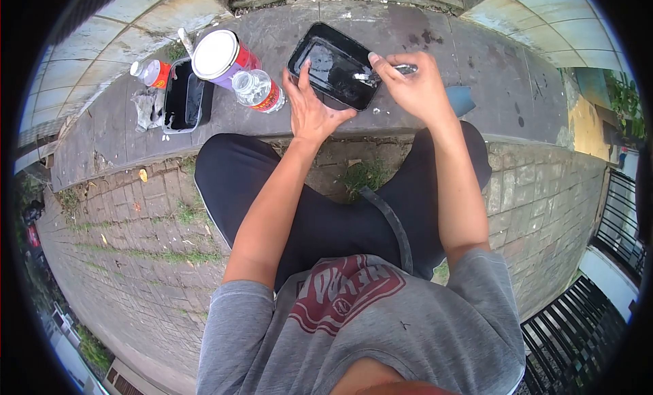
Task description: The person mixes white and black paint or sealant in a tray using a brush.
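A black rectangular tray (333,61) lies tilted on the grey ledge in front of me, its inside wet and smeared. My left hand (313,106) is at its left and near side, thumb and fingers spread apart against the rim. My right hand (415,78) grips a thin tool (371,76) at the tray's right side. The tool's pale, shiny end is inside the tray; its exact kind is hard to tell. Left of my left hand stands an open clear bottle (258,92) with a red label, touching a paint can (221,58) with a white lid.
Farther left are a second black container (187,95), a small bottle with a red label (155,74) and a crumpled grey rag (147,109). A blue-grey piece (460,101) lies right of my right wrist. The ledge (530,102) ends just before my knees.
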`<state>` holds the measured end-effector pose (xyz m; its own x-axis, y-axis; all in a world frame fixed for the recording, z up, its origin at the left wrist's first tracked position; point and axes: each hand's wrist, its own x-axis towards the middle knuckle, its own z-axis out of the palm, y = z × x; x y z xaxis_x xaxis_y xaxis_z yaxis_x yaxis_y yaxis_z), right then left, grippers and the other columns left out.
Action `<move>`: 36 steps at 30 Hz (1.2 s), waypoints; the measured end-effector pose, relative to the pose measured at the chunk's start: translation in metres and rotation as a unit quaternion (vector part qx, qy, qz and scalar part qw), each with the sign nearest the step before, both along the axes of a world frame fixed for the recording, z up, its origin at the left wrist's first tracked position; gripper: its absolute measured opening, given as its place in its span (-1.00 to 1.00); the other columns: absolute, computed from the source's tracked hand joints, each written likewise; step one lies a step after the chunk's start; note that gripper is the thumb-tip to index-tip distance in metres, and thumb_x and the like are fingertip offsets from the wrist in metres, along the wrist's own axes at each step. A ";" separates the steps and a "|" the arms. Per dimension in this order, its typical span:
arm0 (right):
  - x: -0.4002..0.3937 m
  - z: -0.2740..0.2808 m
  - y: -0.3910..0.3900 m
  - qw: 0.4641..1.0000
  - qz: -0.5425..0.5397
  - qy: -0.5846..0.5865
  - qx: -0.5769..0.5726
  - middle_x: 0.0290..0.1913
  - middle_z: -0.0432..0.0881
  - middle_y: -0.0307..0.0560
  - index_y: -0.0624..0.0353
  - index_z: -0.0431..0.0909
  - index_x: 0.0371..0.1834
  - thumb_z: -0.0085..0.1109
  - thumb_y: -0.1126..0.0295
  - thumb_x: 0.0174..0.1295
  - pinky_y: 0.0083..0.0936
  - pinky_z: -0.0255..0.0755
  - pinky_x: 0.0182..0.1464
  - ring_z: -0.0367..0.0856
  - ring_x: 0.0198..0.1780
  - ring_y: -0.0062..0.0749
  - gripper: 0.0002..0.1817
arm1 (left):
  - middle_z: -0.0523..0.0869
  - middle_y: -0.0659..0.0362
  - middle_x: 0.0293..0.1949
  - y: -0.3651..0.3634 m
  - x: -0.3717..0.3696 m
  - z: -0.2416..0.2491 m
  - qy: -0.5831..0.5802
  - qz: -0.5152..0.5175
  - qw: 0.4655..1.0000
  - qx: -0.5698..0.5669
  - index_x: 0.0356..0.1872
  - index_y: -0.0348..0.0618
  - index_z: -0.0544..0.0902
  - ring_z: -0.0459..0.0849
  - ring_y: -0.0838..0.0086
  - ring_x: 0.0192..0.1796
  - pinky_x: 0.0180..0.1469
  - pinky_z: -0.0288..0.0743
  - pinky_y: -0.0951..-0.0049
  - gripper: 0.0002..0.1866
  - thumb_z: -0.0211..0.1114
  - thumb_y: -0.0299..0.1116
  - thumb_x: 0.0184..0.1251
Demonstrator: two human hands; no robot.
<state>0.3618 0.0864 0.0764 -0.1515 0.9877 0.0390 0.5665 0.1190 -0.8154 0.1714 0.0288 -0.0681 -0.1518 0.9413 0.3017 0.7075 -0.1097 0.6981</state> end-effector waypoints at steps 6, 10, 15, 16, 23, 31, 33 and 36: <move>0.026 -0.010 0.036 0.977 0.026 0.033 -0.209 -0.70 0.56 -0.23 0.24 0.73 -0.39 0.37 0.16 0.42 -0.56 0.42 -0.57 0.49 -0.68 -0.60 -0.65 | -0.10 -0.45 0.52 0.000 0.000 0.000 0.002 -0.004 1.000 0.009 0.64 0.15 -0.08 0.06 -0.46 0.57 0.55 0.27 -0.24 0.59 0.86 -0.05 -0.54; 0.017 -0.001 0.026 0.983 0.058 0.028 -0.171 -0.70 0.56 -0.20 0.28 0.72 -0.34 0.41 0.15 0.40 -0.56 0.36 -0.68 0.47 -0.74 -0.61 -0.64 | -0.09 -0.46 0.51 0.001 0.000 -0.002 -0.007 0.001 1.000 0.011 0.64 0.16 -0.09 0.06 -0.48 0.56 0.55 0.28 -0.25 0.58 0.85 -0.04 -0.51; 0.016 -0.013 0.023 0.982 0.056 0.091 -0.158 -0.64 0.59 -0.20 0.28 0.71 -0.32 0.48 0.20 0.35 -0.61 0.35 -0.68 0.50 -0.71 -0.63 -0.68 | -0.07 -0.50 0.49 0.002 0.002 0.000 -0.015 0.020 1.000 0.011 0.65 0.17 -0.09 0.06 -0.50 0.56 0.55 0.26 -0.25 0.57 0.84 -0.02 -0.48; 0.015 -0.015 0.021 0.978 0.039 0.105 -0.173 -0.63 0.60 -0.21 0.28 0.70 -0.30 0.50 0.21 0.35 -0.63 0.35 -0.67 0.51 -0.70 -0.64 -0.69 | -0.06 -0.51 0.49 0.001 0.002 0.000 -0.017 0.021 1.000 0.009 0.65 0.18 -0.09 0.06 -0.50 0.56 0.56 0.26 -0.26 0.56 0.84 -0.02 -0.48; 0.012 -0.052 0.025 0.930 -0.162 0.251 -0.214 -0.62 0.64 -0.10 0.34 0.66 -0.39 0.40 0.33 0.41 -0.54 0.44 -0.69 0.56 -0.69 -0.57 -0.71 | 0.08 -0.29 0.52 0.002 0.001 -0.006 0.002 0.014 1.000 0.028 0.63 -0.01 -0.09 0.01 -0.47 0.55 0.56 0.13 -0.35 0.57 0.83 0.05 -0.47; 0.008 -0.046 0.012 0.977 0.054 0.133 -0.160 -0.62 0.65 -0.09 0.33 0.64 -0.34 0.39 0.34 0.41 -0.48 0.44 -0.65 0.61 -0.66 -0.54 -0.74 | -0.02 -0.52 0.47 0.002 0.001 -0.002 -0.021 0.021 0.999 0.021 0.63 0.16 -0.04 0.11 -0.51 0.54 0.56 0.26 -0.21 0.54 0.84 -0.07 -0.50; 0.006 -0.039 0.005 0.984 0.124 0.069 -0.104 -0.68 0.60 -0.09 0.35 0.62 -0.34 0.37 0.33 0.42 -0.44 0.39 -0.64 0.60 -0.69 -0.54 -0.72 | 0.09 -0.28 0.53 0.003 0.000 -0.005 -0.006 0.015 1.000 0.022 0.62 -0.01 -0.05 0.05 -0.47 0.55 0.57 0.14 -0.31 0.56 0.83 0.06 -0.49; -0.007 -0.037 -0.007 0.988 -0.026 0.071 -0.137 -0.72 0.56 -0.11 0.35 0.62 -0.37 0.34 0.31 0.44 -0.45 0.38 -0.68 0.57 -0.74 -0.49 -0.70 | 0.14 -0.16 0.56 0.001 -0.001 -0.010 0.012 0.018 1.000 0.009 0.61 -0.10 -0.06 0.02 -0.45 0.56 0.59 0.06 -0.35 0.59 0.82 0.14 -0.50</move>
